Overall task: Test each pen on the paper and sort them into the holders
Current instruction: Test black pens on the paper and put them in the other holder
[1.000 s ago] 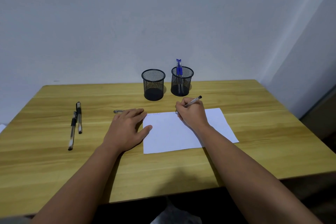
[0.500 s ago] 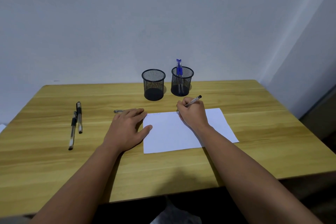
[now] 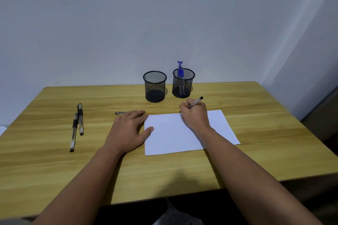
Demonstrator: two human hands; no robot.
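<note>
My right hand [image 3: 195, 115] grips a clear pen with a dark end [image 3: 197, 101], its tip down at the top edge of the white paper [image 3: 173, 133]. Faint marks run along that top edge. My left hand [image 3: 128, 129] lies flat, fingers spread, pressing the paper's left edge. A pen cap [image 3: 119, 113] lies just beyond its fingertips. Two black mesh holders stand at the back: the left holder [image 3: 155, 86] looks empty, the right holder [image 3: 183, 82] has blue pens [image 3: 180, 71] in it. Two black-and-clear pens [image 3: 77, 126] lie at the left of the table.
The wooden table [image 3: 256, 151] stands against a white wall, with its front edge near my body. A dark gap runs along the right side of the table.
My right hand has shifted slightly to the right along the paper's top edge with the pen. My left hand has stayed still.
</note>
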